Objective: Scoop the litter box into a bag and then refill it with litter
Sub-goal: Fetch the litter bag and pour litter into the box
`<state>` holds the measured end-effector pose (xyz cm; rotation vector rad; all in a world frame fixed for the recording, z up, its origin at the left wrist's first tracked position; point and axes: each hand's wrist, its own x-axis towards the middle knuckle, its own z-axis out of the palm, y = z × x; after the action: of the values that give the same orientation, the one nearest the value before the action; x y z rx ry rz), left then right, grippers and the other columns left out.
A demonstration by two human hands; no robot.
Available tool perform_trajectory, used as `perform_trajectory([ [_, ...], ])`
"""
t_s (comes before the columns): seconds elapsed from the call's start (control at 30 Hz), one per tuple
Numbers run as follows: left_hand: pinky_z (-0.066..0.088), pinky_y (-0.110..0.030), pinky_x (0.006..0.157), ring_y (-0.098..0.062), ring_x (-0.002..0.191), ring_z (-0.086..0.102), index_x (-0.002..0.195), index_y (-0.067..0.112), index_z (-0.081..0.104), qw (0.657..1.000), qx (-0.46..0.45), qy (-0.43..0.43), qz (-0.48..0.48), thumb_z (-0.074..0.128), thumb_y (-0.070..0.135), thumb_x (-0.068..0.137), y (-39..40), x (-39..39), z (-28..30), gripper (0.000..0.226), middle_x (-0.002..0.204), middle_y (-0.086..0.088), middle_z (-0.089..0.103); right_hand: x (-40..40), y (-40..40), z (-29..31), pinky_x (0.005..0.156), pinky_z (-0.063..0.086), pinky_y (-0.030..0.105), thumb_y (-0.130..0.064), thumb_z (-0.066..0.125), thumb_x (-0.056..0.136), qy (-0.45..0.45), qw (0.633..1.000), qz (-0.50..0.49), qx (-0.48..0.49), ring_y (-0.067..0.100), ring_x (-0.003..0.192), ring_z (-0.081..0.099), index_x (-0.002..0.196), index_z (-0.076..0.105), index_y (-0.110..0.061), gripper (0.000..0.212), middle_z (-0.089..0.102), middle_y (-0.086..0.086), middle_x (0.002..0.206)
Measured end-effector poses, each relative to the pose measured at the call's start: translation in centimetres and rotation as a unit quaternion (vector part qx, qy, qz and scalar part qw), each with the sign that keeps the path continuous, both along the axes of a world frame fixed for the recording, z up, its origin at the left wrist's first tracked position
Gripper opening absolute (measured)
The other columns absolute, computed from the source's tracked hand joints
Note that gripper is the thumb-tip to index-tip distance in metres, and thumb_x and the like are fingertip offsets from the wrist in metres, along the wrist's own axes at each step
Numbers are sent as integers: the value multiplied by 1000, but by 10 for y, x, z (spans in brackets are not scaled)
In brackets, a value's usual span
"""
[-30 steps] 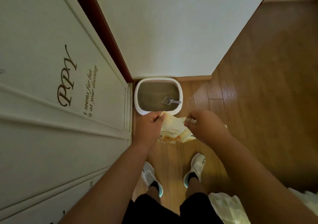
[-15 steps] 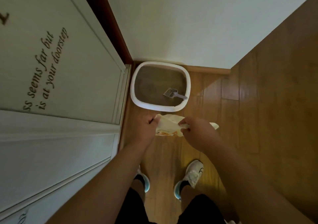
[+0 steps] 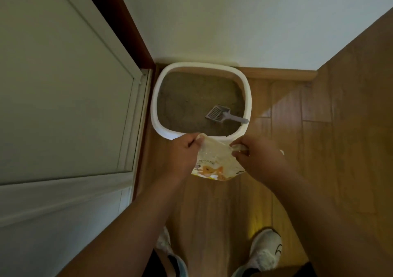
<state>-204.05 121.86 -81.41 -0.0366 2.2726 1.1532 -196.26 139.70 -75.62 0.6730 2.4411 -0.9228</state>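
1. White sneakers [image 3: 265,253] stand on the wooden floor [image 3: 340,149] at the near edge, with the person's forearms reaching forward over them.
2. Just beyond, both hands hold a cream bag [image 3: 214,157] printed with an orange cat. The left hand [image 3: 182,155] has its fingers curled round the bag's top left corner, and the right hand [image 3: 255,159] pinches the top right corner between thumb and fingers. The bag's upper edge is stretched between them, and its printed part hangs below.
3. Whether the bag is already open cannot be told; the grip looks like a tearing or spreading hold.
4. Just past the hands, the bag's top overlaps the near rim of the white litter box [image 3: 155,106], which sits on the floor in the far corner against the wall [image 3: 234,21], with a pale door [image 3: 63,85] to its left.
5. Inside lies grey-brown litter [image 3: 191,98], with a grey slotted scoop [image 3: 221,114] resting on it at the near right, its handle towards the right rim.
6. Judging from this, the bag looks like a litter pack, so the refill seems to be in preparation; no pouring has begun, and whether the scooping is done cannot be told.
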Motion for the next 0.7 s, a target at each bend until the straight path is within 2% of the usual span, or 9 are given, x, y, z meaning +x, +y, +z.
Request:
perform_trajectory([
  [0.03, 54, -15, 76, -10, 101, 68, 124, 24, 74, 1000, 2, 13, 3, 58, 37, 103, -2, -7, -10, 29, 109, 8, 75, -5, 0, -11, 88, 56, 34, -24, 66, 96, 6, 1000, 14, 0, 14, 100, 66, 121, 70, -25, 25, 70, -7, 107],
  [0.13, 58, -30, 87, -7, 98, 69, 120, 30, 75, 997, 3, 71, -5, 59, 43, 102, -3, -32, -34, 27, 103, 14, 75, -15, 4, -42, 84, 58, 34, -30, 64, 98, 20, 999, 42, 16, 13, 94, 66, 124, 65, -26, 26, 66, -10, 99],
  [0.23, 53, -26, 79, -4, 90, 66, 121, 27, 75, 990, 10, 126, -61, 58, 37, 103, 12, -57, -46, 26, 97, 17, 71, -27, 16, -66, 76, 56, 29, -31, 61, 99, 85, 994, 12, 61, 13, 90, 65, 123, 64, -27, 25, 64, -10, 97],
  [0.37, 57, -36, 79, -12, 87, 66, 116, 28, 71, 976, -40, 180, -113, 50, 42, 106, 25, -84, -59, 27, 94, 11, 69, -56, 23, -84, 58, 39, 19, -33, 56, 101, 128, 980, 65, 140, 4, 73, 51, 119, 62, -27, 20, 52, -15, 86],
  [0.43, 57, -38, 79, -15, 85, 67, 110, 27, 68, 975, -61, 174, -122, 49, 40, 106, 27, -91, -56, 23, 92, 7, 67, -67, 24, -86, 56, 38, 20, -32, 55, 101, 143, 975, 68, 154, 2, 69, 48, 115, 61, -24, 18, 50, -15, 83],
  [0.5, 58, -40, 81, -17, 86, 67, 111, 28, 65, 977, -64, 164, -123, 47, 38, 107, 28, -94, -50, 21, 94, 6, 66, -68, 24, -80, 61, 44, 23, -33, 54, 101, 146, 975, 65, 157, 3, 74, 53, 118, 61, -25, 21, 59, -13, 94],
  [0.57, 59, -42, 81, -16, 87, 66, 119, 29, 63, 980, -62, 153, -110, 45, 38, 107, 28, -90, -44, 23, 95, 8, 64, -60, 23, -70, 74, 47, 23, -36, 57, 100, 140, 977, 67, 145, 7, 91, 59, 135, 55, -31, 36, 62, -10, 122],
  [0.63, 60, -42, 79, -13, 88, 64, 121, 32, 60, 983, -46, 154, -91, 45, 37, 107, 27, -84, -44, 21, 98, 11, 63, -49, 23, -59, 83, 46, 22, -39, 63, 97, 136, 981, 71, 120, 8, 112, 59, 150, 39, -40, 58, 51, -12, 143],
  [0.7, 55, -32, 76, -6, 95, 60, 122, 36, 56, 983, -24, 167, -79, 50, 34, 105, 29, -79, -42, 19, 109, 15, 61, -41, 24, -53, 91, 46, 22, -37, 68, 94, 138, 982, 80, 103, 6, 124, 54, 154, 29, -45, 71, 39, -17, 153],
])
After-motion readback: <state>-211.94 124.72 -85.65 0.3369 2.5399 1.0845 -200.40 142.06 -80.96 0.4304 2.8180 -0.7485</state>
